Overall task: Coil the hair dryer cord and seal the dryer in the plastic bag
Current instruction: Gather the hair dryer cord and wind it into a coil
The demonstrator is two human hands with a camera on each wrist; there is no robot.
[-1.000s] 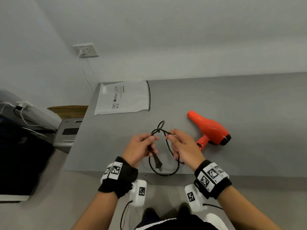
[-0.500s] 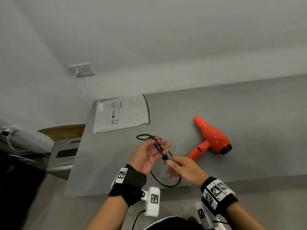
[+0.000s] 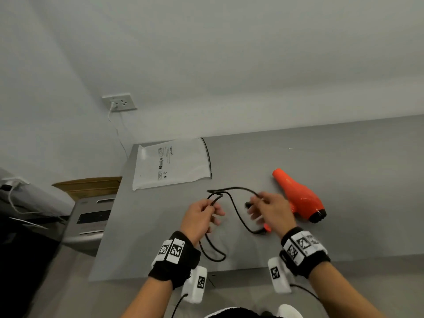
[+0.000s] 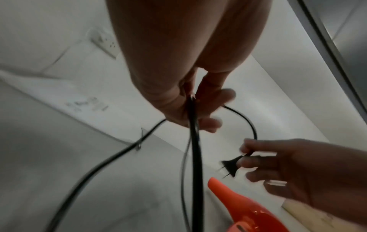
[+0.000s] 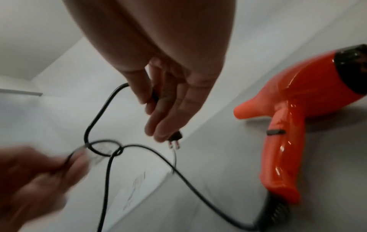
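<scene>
Currently the left hand [image 3: 199,215] is gripping gathered strands of the black cord [image 3: 236,208], likely anchoring the loops, while the right hand [image 3: 269,211] is pinching the cord just behind the plug [image 4: 230,166], probably feeding in the free end. Orange hair dryer [image 3: 299,196] is lying on the grey table [image 3: 344,171] just right of the hands; plastic bag [image 3: 172,164] is waiting flat at the far left corner.

Pulling apart now: left hand [image 3: 199,214] moving left with a loop of the black cord [image 3: 231,203] pinched in its fingers, right hand [image 3: 270,210] moving right toward the orange dryer [image 3: 300,196], pinching the plug [image 4: 230,166]. Stretching the cord out wide between them, no longer bunched close together.
</scene>
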